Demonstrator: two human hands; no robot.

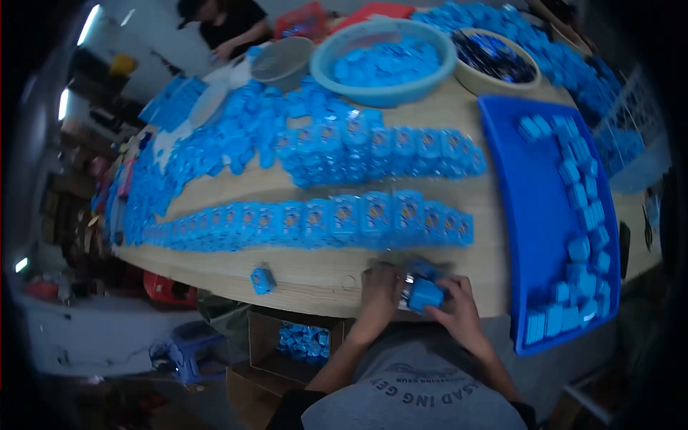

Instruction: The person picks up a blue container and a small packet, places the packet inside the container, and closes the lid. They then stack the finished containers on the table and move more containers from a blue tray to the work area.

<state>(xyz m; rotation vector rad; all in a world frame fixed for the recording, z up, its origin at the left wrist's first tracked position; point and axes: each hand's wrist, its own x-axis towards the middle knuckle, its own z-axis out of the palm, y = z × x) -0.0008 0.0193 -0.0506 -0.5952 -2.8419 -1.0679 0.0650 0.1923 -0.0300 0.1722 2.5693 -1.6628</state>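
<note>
At the table's near edge my left hand point(382, 287) is closed at the left side of a small blue case point(426, 294) and some shiny, blurred wrapping. My right hand point(459, 304) holds the case from the right, thumb and fingers around it. What my left fingertips grip is too blurred to make out. Just beyond the hands runs a long row of blue printed cases point(315, 219), with a second, stacked row point(380, 150) behind it. A single blue case point(262, 280) lies to the left, near the edge.
A blue tray point(512, 215) with small blue blocks stands at the right. Behind are a blue basin point(322, 84), a beige basin point(527, 87) and loose blue pieces point(233, 129). A cardboard box point(264, 342) sits below the edge. A person point(233, 29) is at the far left.
</note>
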